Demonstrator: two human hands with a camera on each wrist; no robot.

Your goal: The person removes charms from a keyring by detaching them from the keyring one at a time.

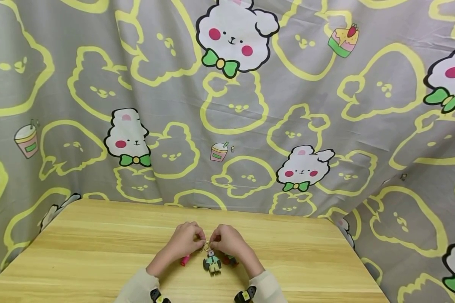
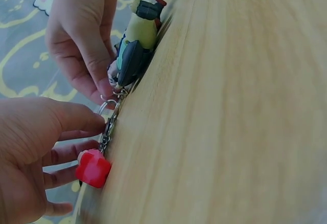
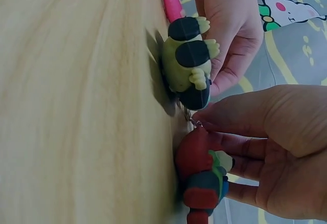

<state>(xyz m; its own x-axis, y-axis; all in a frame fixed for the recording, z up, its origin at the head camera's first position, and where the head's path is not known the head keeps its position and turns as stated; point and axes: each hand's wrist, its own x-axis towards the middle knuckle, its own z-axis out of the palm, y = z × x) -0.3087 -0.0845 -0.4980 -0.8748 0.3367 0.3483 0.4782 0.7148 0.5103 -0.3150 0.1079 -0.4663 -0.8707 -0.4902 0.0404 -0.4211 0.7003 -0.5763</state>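
My left hand [image 1: 187, 240] and right hand [image 1: 227, 242] meet close over the table. In the left wrist view, the left thumb and fingertips pinch a metal key ring [image 2: 103, 104] with a clasp chain leading to a pink-red charm [image 2: 94, 169]. The right hand's fingertips pinch at the ring's other side, by the metal link [image 3: 196, 124] of a red and dark figure charm [image 3: 200, 170]. Between the hands, a figure charm [image 1: 212, 264] with teal top, dark tie and beige trousers lies on the table, its head towards the ring.
The wooden table [image 1: 307, 256] extends around both hands. A grey cloth [image 1: 242, 139] with yellow outlines and white bunnies hangs behind and beside it. Dark wrist cameras [image 1: 245, 294] are strapped over the light sleeves [image 1: 267, 287].
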